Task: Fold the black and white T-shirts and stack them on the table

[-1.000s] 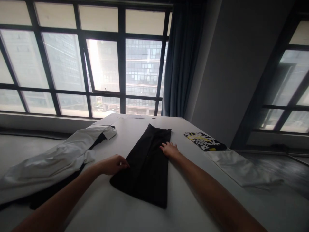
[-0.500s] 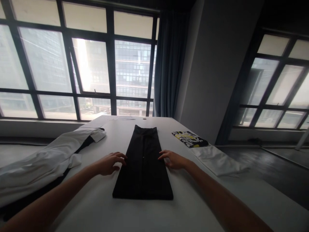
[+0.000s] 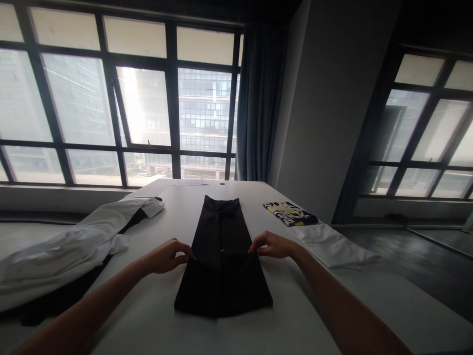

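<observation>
A long black folded garment (image 3: 222, 261) lies lengthwise on the white table (image 3: 281, 315), straight ahead of me. My left hand (image 3: 168, 256) pinches its left edge about halfway along. My right hand (image 3: 271, 245) pinches the right edge at the same height. Between the two hands the cloth is lifted slightly and creased across its width. The near end of the garment bulges a little on the table.
A heap of white cloth over dark cloth (image 3: 70, 246) covers the left side of the table. On the right lie a black, white and yellow patterned folded item (image 3: 290, 213) and a flat white piece (image 3: 332, 245). Papers (image 3: 155, 190) rest at the far end by the windows.
The garment was turned straight in front of me. Both hands went from resting beside its edges to pinching them, and the cloth's middle has risen into a crease.
</observation>
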A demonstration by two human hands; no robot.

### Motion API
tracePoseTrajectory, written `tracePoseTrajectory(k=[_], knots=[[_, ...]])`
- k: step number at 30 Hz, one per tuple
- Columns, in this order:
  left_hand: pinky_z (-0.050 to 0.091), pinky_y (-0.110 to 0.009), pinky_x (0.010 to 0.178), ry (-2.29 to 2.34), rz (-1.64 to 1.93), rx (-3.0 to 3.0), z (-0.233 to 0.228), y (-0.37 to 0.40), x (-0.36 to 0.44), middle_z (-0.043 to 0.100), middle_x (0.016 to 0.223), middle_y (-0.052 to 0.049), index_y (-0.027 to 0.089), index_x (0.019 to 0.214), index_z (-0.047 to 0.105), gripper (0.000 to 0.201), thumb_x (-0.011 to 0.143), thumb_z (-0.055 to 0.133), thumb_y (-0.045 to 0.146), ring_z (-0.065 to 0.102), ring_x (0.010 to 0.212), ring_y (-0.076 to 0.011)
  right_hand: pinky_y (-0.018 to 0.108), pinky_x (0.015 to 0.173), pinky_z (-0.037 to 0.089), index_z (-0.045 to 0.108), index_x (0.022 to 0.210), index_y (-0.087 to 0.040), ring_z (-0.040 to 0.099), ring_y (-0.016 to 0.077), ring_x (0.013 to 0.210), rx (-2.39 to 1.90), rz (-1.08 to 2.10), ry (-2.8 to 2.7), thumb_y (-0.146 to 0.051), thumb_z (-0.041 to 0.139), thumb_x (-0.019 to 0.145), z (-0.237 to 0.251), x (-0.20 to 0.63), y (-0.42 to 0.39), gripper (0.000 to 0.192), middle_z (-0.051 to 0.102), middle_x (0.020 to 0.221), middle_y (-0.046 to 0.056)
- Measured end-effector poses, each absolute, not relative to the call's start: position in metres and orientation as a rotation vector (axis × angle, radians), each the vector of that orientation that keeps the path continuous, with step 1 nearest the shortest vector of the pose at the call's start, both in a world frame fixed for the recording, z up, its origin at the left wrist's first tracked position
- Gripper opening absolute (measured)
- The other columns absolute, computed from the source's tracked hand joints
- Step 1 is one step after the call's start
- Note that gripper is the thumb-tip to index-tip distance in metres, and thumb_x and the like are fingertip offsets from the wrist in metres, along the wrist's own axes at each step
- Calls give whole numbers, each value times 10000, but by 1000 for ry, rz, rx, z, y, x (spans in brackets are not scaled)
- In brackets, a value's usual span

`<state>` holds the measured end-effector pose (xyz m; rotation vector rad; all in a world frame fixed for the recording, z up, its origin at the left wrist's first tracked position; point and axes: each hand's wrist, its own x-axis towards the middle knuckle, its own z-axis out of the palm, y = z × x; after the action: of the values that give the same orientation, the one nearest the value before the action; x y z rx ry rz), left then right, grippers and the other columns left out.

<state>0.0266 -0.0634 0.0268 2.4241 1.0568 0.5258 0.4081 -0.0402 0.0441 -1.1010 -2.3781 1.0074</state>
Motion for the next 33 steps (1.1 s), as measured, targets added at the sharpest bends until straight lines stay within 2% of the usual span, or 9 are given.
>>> tracePoseTrajectory(k=[5, 8, 11, 15, 18, 21, 25, 29, 33], knots=[[449, -288, 530, 1157, 793, 1665, 15, -47, 46, 670, 641, -41, 140, 893, 645, 417, 773, 598, 536, 640, 540, -183, 243, 528, 512, 617, 924, -149, 594, 120, 514, -1483, 1138, -1820, -332, 619, 803, 22, 406, -19, 219, 608, 606, -22], [449, -279, 516, 1264, 758, 1492, 10, -40, 53, 723, 820, -94, 117, 1114, 589, 556, 747, 656, 528, 665, 538, -180, 200, 434, 446, 596, 1002, -143, 519, 86, 429, -1686, 1075, -1709, -274, 658, 791, 12, 402, -11, 257, 568, 576, -41], [460, -262, 520, 1300, 683, 1480, 14, -36, 54, 710, 1047, -159, 118, 1330, 460, 814, 688, 735, 538, 688, 580, -173, 209, 435, 446, 534, 1197, -143, 525, 92, 450, -1669, 1146, -1734, -321, 730, 751, 10, 402, -9, 518, 595, 636, -35], [430, -248, 454, 1404, 588, 1471, 21, -26, 55, 643, 1214, -203, 168, 1398, 413, 976, 589, 804, 549, 692, 594, -180, 217, 524, 469, 542, 1257, -151, 550, 101, 538, -1636, 956, -1904, -255, 748, 713, 13, 402, -10, 591, 616, 694, -26], [421, -247, 441, 1485, 626, 1514, 17, -14, 60, 685, 1112, -177, 149, 1352, 467, 921, 583, 814, 518, 667, 577, -171, 240, 670, 492, 627, 1194, -175, 586, 115, 677, -1539, 614, -2140, -102, 720, 647, 12, 399, -10, 559, 653, 909, 22], [456, -259, 491, 1485, 728, 1581, 11, -2, 66, 711, 876, -105, 101, 1116, 622, 676, 590, 805, 483, 647, 605, -177, 268, 796, 483, 712, 1032, -189, 608, 157, 850, -1340, 418, -2277, -88, 673, 655, 10, 394, -12, 392, 629, 1065, 57], [492, -265, 556, 1395, 878, 1614, 14, 3, 72, 670, 710, -32, 133, 801, 656, 396, 622, 763, 470, 651, 686, -196, 269, 756, 476, 705, 855, -171, 617, 171, 829, -1168, 531, -2132, -212, 587, 774, 7, 387, -10, 149, 672, 902, 39], [554, -307, 589, 1254, 958, 1301, 21, -5, 73, 697, 807, -47, 138, 998, 617, 393, 716, 699, 399, 673, 680, -194, 249, 598, 448, 634, 916, -145, 602, 159, 666, -1273, 741, -1679, -379, 528, 862, 3, 383, 1, 263, 667, 738, 23], [551, -296, 526, 1399, 843, 1242, 21, -17, 73, 685, 741, -41, 120, 1180, 542, 524, 718, 728, 281, 657, 583, -184, 220, 550, 411, 593, 1041, -114, 563, 131, 575, -1504, 845, -1518, -217, 643, 771, -3, 382, 9, 293, 595, 593, -26]])
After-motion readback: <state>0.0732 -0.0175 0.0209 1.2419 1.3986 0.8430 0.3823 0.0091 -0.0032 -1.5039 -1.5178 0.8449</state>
